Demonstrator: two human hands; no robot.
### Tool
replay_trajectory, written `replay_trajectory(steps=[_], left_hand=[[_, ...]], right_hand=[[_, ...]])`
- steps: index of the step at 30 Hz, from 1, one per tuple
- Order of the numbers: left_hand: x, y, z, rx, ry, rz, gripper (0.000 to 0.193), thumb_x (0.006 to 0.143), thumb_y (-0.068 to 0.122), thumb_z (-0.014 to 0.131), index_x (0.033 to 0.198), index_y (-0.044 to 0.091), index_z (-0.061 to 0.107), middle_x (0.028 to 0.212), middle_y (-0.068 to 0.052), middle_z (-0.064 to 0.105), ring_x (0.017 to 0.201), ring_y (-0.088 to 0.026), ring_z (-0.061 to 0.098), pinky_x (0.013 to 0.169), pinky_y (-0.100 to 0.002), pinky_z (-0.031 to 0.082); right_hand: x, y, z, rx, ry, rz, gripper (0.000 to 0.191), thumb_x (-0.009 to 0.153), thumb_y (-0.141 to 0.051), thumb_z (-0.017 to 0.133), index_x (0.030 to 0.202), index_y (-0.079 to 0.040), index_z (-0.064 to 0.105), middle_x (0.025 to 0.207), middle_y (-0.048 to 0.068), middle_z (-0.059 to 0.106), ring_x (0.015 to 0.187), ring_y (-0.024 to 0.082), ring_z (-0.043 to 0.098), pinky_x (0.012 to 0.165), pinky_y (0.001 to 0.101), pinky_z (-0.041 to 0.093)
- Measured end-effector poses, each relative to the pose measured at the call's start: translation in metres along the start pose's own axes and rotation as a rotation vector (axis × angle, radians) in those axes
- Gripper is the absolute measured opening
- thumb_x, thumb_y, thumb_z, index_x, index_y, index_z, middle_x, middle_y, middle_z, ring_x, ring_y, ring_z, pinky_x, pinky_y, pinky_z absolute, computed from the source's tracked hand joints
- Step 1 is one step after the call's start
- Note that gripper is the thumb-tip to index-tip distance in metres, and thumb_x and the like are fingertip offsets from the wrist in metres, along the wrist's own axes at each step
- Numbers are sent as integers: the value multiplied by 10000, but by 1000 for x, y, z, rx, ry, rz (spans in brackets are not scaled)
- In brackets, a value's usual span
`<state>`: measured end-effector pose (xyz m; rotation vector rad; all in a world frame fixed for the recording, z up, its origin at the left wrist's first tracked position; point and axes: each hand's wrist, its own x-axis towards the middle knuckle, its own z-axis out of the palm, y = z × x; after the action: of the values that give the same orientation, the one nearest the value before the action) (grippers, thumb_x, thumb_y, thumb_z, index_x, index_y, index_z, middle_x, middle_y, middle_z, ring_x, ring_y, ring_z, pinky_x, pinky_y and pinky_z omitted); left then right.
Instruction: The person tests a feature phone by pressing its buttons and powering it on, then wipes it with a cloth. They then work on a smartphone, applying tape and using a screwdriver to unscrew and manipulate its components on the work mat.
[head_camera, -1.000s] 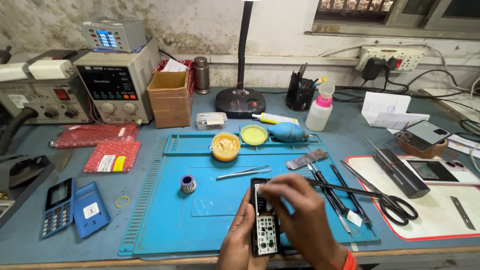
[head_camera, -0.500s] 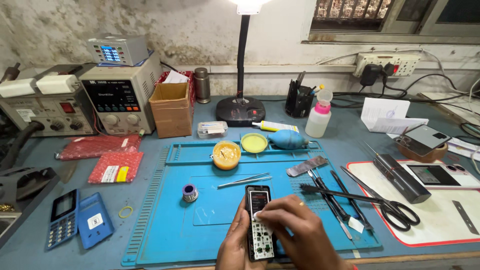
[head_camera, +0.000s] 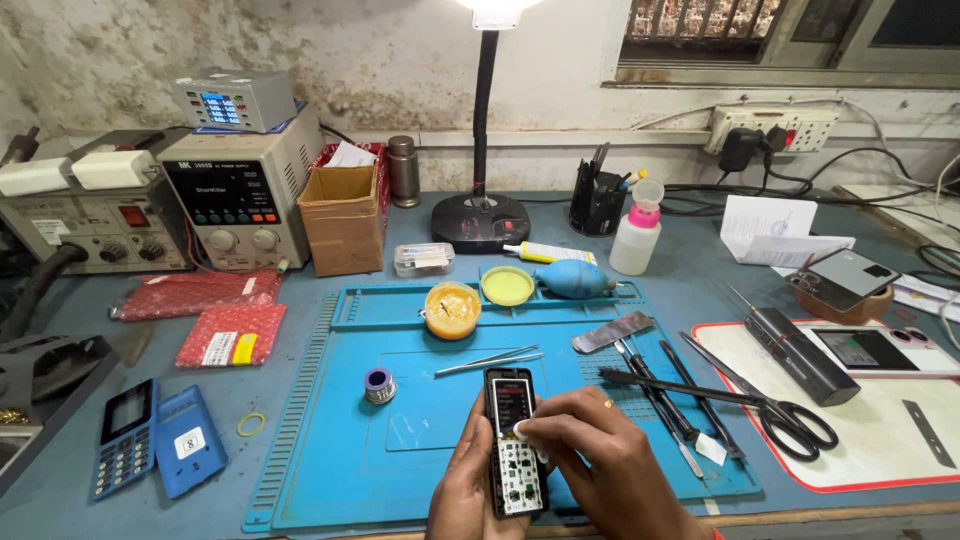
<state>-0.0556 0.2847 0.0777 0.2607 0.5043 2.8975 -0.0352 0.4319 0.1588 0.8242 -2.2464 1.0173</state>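
Head view: the person's left hand (head_camera: 468, 490) cradles an opened keypad phone (head_camera: 513, 440) from below and from its left side, fingers curled around its edge, over the near edge of the blue work mat (head_camera: 330, 450). The phone stands lengthwise away from the person, its dark screen part at the far end and a bare white circuit board at the near end. The right hand (head_camera: 600, 465) lies across the phone from the right; its thumb and forefinger are pinched together on a small white bit (head_camera: 521, 429), pressed against the phone just below the screen. What that bit is cannot be told.

On the mat, just beyond the phone, lie slim tweezers (head_camera: 488, 360), and to the left of them a small solder spool (head_camera: 379, 384). Toward the mat's far edge stand an open tin of yellow paste (head_camera: 452, 309), a yellow lid (head_camera: 508, 285) and a blue air blower (head_camera: 574, 279). At the mat's right edge lie black-handled tools and scissors (head_camera: 770, 405), which reach onto a white mat with a red border (head_camera: 880, 440).

Along the table's far edge stand a desk lamp (head_camera: 481, 210), a cardboard box (head_camera: 343, 218) and a bench power supply (head_camera: 238, 200). Near the table's left front corner lie a blue keypad phone front (head_camera: 122, 438) and its blue back cover (head_camera: 188, 440).
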Motion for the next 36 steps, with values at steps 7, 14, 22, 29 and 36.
replay_trajectory(steps=[7, 14, 22, 29, 36], left_hand=[[0, -4, -1, -26, 214, -73, 562, 994, 253, 398, 1533, 99, 436, 1310, -151, 661, 1178, -265, 660, 1001, -433, 533], [2, -4, -10, -49, -196, 39, 513, 1119, 261, 411, 1594, 77, 355, 1376, -209, 591, 1170, -321, 606, 918, -487, 528], [-3, -5, -5, 15, 74, -35, 550, 1024, 267, 414, 1551, 108, 408, 1391, -146, 613, 1179, -284, 635, 912, -480, 559], [0, -6, -5, -25, 111, -47, 556, 1020, 246, 410, 1558, 105, 413, 1404, -152, 620, 1232, -281, 649, 1007, -433, 564], [-3, -5, -5, 30, 47, -83, 567, 1021, 261, 405, 1576, 146, 405, 1429, -139, 603, 1170, -296, 629, 947, -485, 531]], right_hand=[[1, -7, 3, 44, -7, -22, 263, 780, 1, 804, 1028, -79, 764, 1012, 55, 717, 957, 212, 715, 769, 326, 611], [8, -8, -6, 24, -38, 165, 219, 799, -25, 789, 1008, -93, 787, 975, 50, 730, 866, 193, 757, 712, 314, 624], [18, -17, -1, -18, 74, 94, 208, 802, -27, 785, 1004, -74, 769, 991, 71, 717, 891, 240, 733, 724, 335, 599], [16, -22, 4, 17, 76, 15, 206, 799, -53, 799, 1001, -63, 755, 989, 76, 706, 888, 229, 728, 721, 317, 603], [27, -19, 1, -27, 158, 152, 188, 823, -31, 783, 1006, -73, 775, 959, 72, 715, 822, 214, 740, 668, 324, 602]])
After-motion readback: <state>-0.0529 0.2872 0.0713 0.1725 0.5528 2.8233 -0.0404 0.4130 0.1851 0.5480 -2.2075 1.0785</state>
